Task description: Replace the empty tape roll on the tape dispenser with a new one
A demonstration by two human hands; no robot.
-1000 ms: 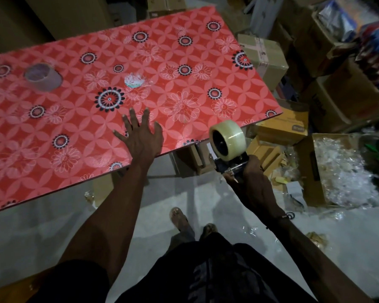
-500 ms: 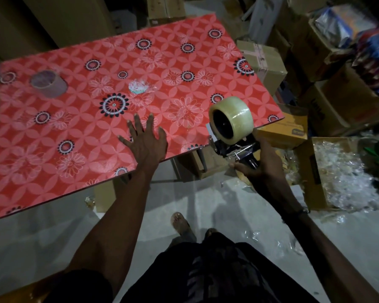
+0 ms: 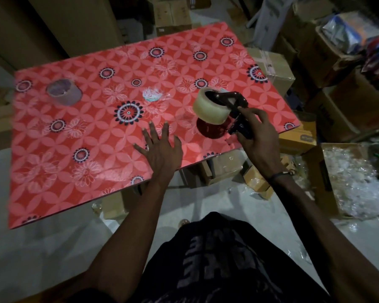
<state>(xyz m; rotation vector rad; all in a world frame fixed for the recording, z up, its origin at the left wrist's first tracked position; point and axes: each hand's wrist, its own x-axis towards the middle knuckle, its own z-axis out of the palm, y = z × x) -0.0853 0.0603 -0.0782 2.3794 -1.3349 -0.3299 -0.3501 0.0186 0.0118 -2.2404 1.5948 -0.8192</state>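
My right hand grips the handle of a black tape dispenser that carries a full clear tape roll. The dispenser hangs just above the right part of the red flowered table, casting a dark shadow under it. My left hand lies flat on the table near its front edge, fingers spread, holding nothing. An empty cardboard tape core stands at the table's far left. A crumpled scrap of tape or film lies near the table's middle.
Cardboard boxes crowd the floor behind and right of the table. An open box of clear plastic scraps sits at right. More boxes stand under the table's front edge. Grey concrete floor lies in front.
My right hand has lifted the dispenser with its roll from beside the table's right edge up and over the tabletop. The left hand stays flat on the table.
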